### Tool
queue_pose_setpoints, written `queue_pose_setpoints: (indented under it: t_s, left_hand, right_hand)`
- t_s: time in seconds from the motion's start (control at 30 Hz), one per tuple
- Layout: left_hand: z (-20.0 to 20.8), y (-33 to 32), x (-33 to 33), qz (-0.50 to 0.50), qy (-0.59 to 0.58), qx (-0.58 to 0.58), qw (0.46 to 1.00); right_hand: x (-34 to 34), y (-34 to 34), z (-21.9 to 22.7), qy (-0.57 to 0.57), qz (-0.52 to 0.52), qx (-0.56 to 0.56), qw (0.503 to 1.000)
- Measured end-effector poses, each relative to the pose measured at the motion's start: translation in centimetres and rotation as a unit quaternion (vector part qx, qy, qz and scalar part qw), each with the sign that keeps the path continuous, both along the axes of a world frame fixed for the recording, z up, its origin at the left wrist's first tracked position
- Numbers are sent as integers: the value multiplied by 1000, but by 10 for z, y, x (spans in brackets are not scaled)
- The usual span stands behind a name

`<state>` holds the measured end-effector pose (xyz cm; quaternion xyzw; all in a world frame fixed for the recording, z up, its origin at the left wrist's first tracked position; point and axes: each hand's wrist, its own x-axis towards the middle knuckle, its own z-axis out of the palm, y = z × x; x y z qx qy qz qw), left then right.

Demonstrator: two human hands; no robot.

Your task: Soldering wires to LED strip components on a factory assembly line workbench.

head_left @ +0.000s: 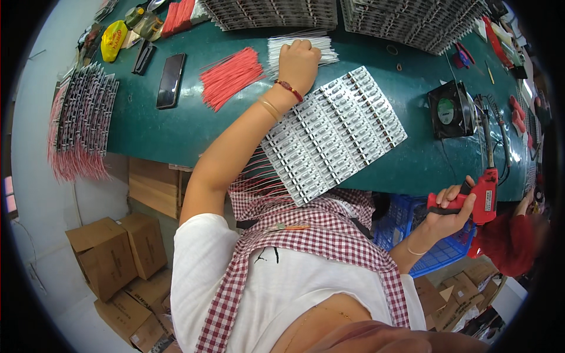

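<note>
A white panel of many small circuit boards (335, 136) lies at an angle on the green table, overhanging its near edge. Thin red wires (268, 176) trail from the panel's left side toward my apron. Beyond the panel, my left hand (300, 62) is curled down over a pile of white wires (322, 47); its fingertips are hidden among them. A bundle of red wires (231, 78) lies just left of that hand. Off to the right of the panel, my right hand (450, 207) grips a red and black soldering gun (485, 197), its long metal tip pointing away from me.
Stacked board panels (271, 15) stand at the back, with more (412, 23) beside them. Wired panels (85, 117) hang over the left edge. A phone (170, 81), a small black fan (450, 110) and a blue basket (400, 226) are around. Someone's red sleeve (506, 244) shows at right.
</note>
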<state>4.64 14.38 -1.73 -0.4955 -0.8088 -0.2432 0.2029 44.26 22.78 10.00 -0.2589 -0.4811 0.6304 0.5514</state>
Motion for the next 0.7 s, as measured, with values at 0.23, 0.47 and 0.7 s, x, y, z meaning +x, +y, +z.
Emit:
queue_pose_setpoints:
  t_s: [0.23,0.47,0.7]
  left_hand:
    - [22,1,0,22,-15,-11,1000]
    - [38,-29,29,-60,-445,389,805]
    - [30,-40,37,-84,-383,406,826]
  right_hand:
    - [0,1,0,8,-5,-10,1000]
    - [-2,3,0,-8,9,11,1000]
    - [-17,-9,1,-19,37,-18,999]
